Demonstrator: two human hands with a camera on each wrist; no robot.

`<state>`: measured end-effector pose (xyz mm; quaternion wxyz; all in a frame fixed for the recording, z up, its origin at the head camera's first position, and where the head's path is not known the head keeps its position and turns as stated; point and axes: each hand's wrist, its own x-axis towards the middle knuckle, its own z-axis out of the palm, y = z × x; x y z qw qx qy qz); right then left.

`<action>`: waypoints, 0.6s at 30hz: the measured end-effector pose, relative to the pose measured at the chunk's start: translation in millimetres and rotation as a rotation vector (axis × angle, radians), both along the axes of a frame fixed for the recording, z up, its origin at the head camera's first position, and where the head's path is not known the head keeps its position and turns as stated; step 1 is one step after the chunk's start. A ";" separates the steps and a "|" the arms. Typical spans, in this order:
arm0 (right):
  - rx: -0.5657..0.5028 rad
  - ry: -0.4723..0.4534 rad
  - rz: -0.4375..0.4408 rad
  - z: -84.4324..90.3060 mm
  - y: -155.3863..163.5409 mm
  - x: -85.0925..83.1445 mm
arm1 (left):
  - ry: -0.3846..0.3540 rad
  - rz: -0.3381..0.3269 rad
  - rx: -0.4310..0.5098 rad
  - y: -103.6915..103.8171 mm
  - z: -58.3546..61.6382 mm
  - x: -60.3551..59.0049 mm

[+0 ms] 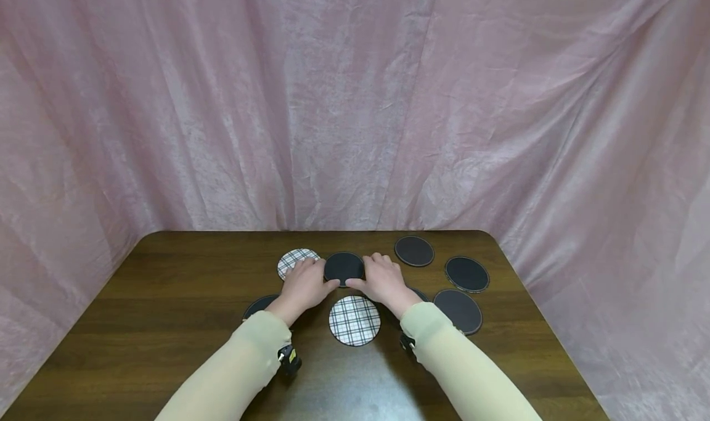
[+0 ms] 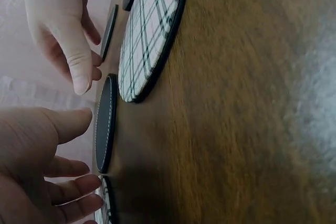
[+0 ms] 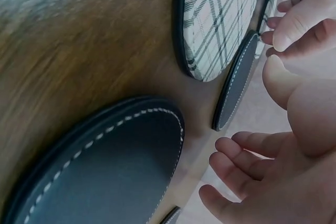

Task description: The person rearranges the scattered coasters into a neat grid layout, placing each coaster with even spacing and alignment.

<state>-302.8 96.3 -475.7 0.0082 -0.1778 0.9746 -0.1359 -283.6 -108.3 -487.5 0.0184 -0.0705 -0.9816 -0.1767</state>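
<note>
Dark coaster [image 1: 344, 267] between left hand [image 1: 303, 286] and right hand [image 1: 384, 282]

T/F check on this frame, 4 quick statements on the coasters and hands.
1. Both hands flank one dark coaster: the left hand and right hand sit on either side of it. True.
2. Every coaster is dark. False: two are plaid, the plaid coaster near the wrists and another by the left hand.
3. The table is dark wood. True.
4. The right hand lifts a coaster high above the table. False: it stays low at the tabletop.
</note>
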 end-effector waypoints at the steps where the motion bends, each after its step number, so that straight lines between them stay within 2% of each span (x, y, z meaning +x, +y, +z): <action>1: 0.003 -0.005 -0.005 -0.2 -1.2 -1.6 | -0.001 0.003 -0.005 0.1 -0.5 -1.5; 11: 0.005 -0.070 -0.058 -4.3 -6.9 -11.8 | -0.025 0.035 -0.056 4.6 -0.1 -9.6; 18: -0.044 -0.093 -0.075 -5.4 -9.6 -20.7 | -0.005 0.092 -0.124 0.8 -5.3 -12.5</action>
